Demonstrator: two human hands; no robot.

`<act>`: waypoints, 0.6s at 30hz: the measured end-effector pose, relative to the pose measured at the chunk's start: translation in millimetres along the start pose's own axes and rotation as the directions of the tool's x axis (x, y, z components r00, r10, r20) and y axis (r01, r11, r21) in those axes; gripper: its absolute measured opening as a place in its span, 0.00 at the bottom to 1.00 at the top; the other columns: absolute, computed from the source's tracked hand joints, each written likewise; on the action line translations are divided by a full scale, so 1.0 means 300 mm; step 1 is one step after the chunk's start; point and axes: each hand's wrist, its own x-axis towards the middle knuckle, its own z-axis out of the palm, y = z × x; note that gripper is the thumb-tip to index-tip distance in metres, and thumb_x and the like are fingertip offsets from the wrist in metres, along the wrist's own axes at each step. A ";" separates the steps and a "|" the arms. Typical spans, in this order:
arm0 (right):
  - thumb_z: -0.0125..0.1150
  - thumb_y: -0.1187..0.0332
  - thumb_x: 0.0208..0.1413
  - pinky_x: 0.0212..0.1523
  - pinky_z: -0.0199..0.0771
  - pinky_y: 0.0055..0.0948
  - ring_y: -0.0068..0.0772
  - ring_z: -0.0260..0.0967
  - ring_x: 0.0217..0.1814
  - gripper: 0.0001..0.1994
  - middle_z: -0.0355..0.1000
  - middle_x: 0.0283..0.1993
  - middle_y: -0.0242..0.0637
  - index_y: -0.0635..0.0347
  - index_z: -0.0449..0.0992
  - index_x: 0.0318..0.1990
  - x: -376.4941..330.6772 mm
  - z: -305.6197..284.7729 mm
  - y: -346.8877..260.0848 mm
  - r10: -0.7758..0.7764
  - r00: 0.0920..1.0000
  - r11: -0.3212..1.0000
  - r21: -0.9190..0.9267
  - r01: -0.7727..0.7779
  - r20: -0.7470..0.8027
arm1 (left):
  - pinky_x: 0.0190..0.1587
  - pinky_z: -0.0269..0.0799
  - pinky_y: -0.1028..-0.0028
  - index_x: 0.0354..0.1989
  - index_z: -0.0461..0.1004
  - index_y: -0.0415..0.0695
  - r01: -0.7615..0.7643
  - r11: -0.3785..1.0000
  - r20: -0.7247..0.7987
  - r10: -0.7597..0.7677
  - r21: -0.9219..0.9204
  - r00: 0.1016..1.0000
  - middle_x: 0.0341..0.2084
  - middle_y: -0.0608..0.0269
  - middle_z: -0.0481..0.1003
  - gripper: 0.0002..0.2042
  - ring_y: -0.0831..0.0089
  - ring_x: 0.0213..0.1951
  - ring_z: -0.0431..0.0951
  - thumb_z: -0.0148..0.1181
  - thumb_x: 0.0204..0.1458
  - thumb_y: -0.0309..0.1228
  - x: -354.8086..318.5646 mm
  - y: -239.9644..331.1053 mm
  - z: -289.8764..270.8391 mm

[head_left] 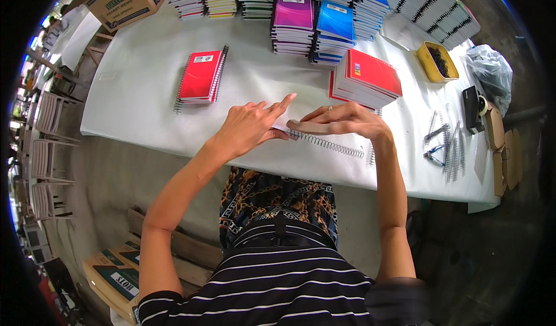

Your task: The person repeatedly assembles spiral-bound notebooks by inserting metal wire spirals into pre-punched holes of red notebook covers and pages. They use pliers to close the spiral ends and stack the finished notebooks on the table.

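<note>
My left hand (250,124) is over the table's near part, its index finger stretched out and its thumb bent in against a thin dark edge (293,136), mostly hidden. My right hand (347,119) is just to the right, its fingers long and close together along a flat grey-brown strip (310,128). Below that strip a silver spiral binding wire (331,145) runs out to the right, its left end at the dark edge between my hands. Beyond my right hand is a stack of red notebooks (370,81). Farther left lie red spiral-bound notebooks (200,78).
Stacks of purple notebooks (293,14) and blue notebooks (336,22) line the far side. At the right are a yellow tub (431,65) of dark bits, loose wire coils (454,146), blue-handled pliers (433,155) and a tape dispenser (474,109). A cardboard box (124,4) stands far left.
</note>
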 end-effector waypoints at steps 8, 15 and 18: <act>0.59 0.51 0.52 0.61 0.66 0.37 0.45 0.72 0.57 0.29 0.74 0.56 0.49 0.69 0.78 0.53 0.051 0.006 -0.012 0.079 0.997 0.983 -0.169 -0.076 0.012 | 0.31 0.78 0.62 0.71 0.55 0.56 0.050 0.999 0.071 -0.050 0.002 0.996 0.32 0.55 0.79 0.41 0.57 0.33 0.82 0.63 0.49 0.53 0.016 -0.030 0.001; 0.62 0.53 0.50 0.59 0.67 0.36 0.42 0.72 0.53 0.30 0.74 0.54 0.50 0.72 0.78 0.52 0.087 0.007 0.001 0.037 0.999 0.997 -0.059 -0.039 -0.036 | 0.34 0.79 0.64 0.71 0.55 0.57 0.050 0.996 0.039 -0.053 0.075 0.998 0.39 0.57 0.79 0.41 0.60 0.39 0.81 0.67 0.48 0.47 0.019 -0.050 -0.002; 0.62 0.51 0.49 0.56 0.68 0.33 0.38 0.72 0.51 0.28 0.76 0.52 0.42 0.65 0.80 0.52 0.096 0.007 0.041 -0.193 0.981 0.924 0.332 0.189 -0.021 | 0.40 0.79 0.64 0.72 0.54 0.61 0.068 0.992 -0.019 -0.066 0.111 0.998 0.40 0.58 0.79 0.44 0.59 0.41 0.80 0.70 0.44 0.45 0.011 -0.054 -0.018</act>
